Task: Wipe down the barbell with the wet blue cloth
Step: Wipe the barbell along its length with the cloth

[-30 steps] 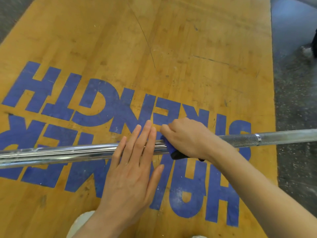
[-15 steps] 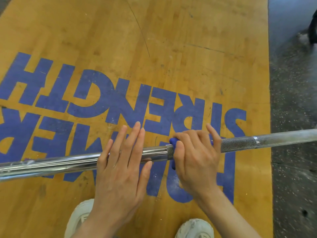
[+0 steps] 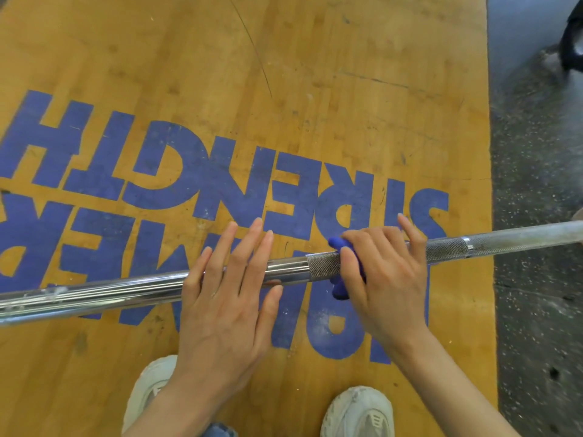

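While the long chrome steel barbell (image 3: 151, 290) stretches left to right above the yellow wooden platform (image 3: 362, 99) with blue lettering, the left hand (image 3: 225, 305) lies flat on its smooth section, fingers straight and together. Just beside it, the right hand (image 3: 383, 272) curls over the knurled section, clutching the crumpled wet blue cloth (image 3: 341, 287) against the bar. Two pale grey sneakers (image 3: 358, 413) stand on the platform below; speckled dark rubber flooring (image 3: 536, 279) lies to the right
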Demonstrator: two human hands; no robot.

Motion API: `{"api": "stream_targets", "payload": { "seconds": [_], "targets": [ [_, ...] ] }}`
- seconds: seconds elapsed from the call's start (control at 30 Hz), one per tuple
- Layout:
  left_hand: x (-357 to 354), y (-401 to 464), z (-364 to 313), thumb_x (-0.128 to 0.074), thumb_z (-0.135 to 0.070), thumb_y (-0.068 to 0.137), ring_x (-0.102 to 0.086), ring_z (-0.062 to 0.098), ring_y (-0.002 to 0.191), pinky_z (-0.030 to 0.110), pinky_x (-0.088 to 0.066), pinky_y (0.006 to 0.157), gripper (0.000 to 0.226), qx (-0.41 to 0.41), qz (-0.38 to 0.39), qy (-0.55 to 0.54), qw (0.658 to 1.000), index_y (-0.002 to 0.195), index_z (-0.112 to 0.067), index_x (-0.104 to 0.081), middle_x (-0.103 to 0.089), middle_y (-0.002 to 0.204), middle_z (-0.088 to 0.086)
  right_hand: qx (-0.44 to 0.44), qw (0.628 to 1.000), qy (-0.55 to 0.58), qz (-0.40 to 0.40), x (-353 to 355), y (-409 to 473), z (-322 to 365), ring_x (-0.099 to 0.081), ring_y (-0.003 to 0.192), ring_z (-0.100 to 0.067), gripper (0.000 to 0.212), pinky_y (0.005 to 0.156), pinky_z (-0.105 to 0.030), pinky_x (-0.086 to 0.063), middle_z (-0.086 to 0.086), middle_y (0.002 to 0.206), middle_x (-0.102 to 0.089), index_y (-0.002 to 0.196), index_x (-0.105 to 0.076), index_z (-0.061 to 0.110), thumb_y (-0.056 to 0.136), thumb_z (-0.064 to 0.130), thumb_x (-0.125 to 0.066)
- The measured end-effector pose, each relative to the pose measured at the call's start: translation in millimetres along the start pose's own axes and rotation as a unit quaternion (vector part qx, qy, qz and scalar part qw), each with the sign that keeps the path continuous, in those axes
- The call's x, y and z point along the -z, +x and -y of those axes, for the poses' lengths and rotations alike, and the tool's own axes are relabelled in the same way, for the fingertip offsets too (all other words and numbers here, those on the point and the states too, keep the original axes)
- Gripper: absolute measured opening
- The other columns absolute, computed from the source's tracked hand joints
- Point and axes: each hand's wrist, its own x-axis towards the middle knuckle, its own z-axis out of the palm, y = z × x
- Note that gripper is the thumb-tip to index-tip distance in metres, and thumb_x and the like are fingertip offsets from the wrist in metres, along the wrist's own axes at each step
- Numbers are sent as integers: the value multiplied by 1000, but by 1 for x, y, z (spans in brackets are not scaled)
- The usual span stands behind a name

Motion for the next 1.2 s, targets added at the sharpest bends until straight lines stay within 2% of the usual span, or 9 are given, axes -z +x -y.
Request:
{"api": "stream_targets", "payload": {
  "seconds": [0.07, 0.23, 0.37, 0.53, 0.67, 0.8, 0.97, 1.13, 1.2],
  "targets": [
    [-1, 2, 0, -38, -34, 102, -30, 26, 150, 38, -13, 122, 55, 3, -2, 6, 1000, 151, -11, -46, -40, 160, 1, -45, 999, -8, -1, -8, 3, 21, -58, 77, -25, 45, 110, -42, -35, 2, 75, -62, 81, -66, 15, 108, 27, -32],
    [0, 9, 4, -38, -36, 102, -29, 26, 150, 38, -12, 122, 55, 3, 6, 12, 1000, 151, -11, -45, -40, 160, 1, 33, 999, 2, 3, -8, 11, 0, -59, 75, -26, 42, 104, -41, -41, 0, 77, -64, 82, -67, 13, 107, 28, -37],
    [-1, 15, 2, -37, -36, 103, -33, 25, 148, 37, -12, 122, 54, 6, 2, 16, 1000, 149, -11, -49, -43, 158, 1, -48, 999, 8, -18, -12, 15, 12, -56, 74, -29, 44, 91, -39, -41, -2, 73, -61, 78, -65, 12, 106, 27, -35],
    [0, 21, 8, -39, -35, 102, -35, 24, 147, 37, -14, 121, 52, 2, 0, 16, 1000, 146, -11, -52, -46, 156, 0, 5, 999, 40, -4, -14, 21, 7, -57, 74, -26, 39, 78, -34, -40, 0, 75, -61, 83, -67, 12, 106, 28, -41],
    [0, 27, 8, -38, -34, 104, -38, 23, 146, 38, -14, 121, 52, -3, -5, 12, 1000, 147, -10, -51, -46, 156, 2, -79, 996, 41, -28, -19, 21, 34, -56, 83, -27, 34, 87, -36, -37, 0, 84, -65, 88, -69, 12, 104, 25, -42],
    [4, 28, 15, -35, -33, 105, -37, 23, 147, 39, -14, 122, 51, -21, 10, -10, 1000, 149, -11, -48, -44, 157, 3, 8, 999, 54, 1, -20, 24, 35, -58, 86, -27, 30, 90, -37, -40, -1, 89, -67, 95, -70, 11, 104, 26, -46],
    [18, 26, 37, -36, -27, 105, -39, 23, 145, 38, -16, 121, 45, -4, -23, 0, 1000, 142, -10, -56, -52, 150, 3, -92, 994, 63, -18, -17, 24, 40, -55, 93, -27, 30, 97, -41, -40, -2, 94, -66, 97, -69, 9, 102, 24, -44],
    [8, 25, 45, -33, -28, 108, -40, 24, 142, 39, -17, 118, 45, -4, -59, 71, 996, 137, -11, -61, -56, 147, 3, 8, 997, 70, 8, -19, 15, 41, -55, 107, -25, 33, 108, -44, -39, -4, 108, -67, 113, -70, 7, 104, 27, -45],
    [6, 24, 43, -30, -29, 109, -39, 24, 142, 39, -17, 118, 46, -1, -66, 69, 995, 137, -12, -62, -56, 148, 2, -35, 998, 61, 1, -17, 8, 34, -54, 116, -28, 42, 116, -45, -32, -6, 116, -65, 121, -67, 6, 109, 30, -34]
  ]
}}
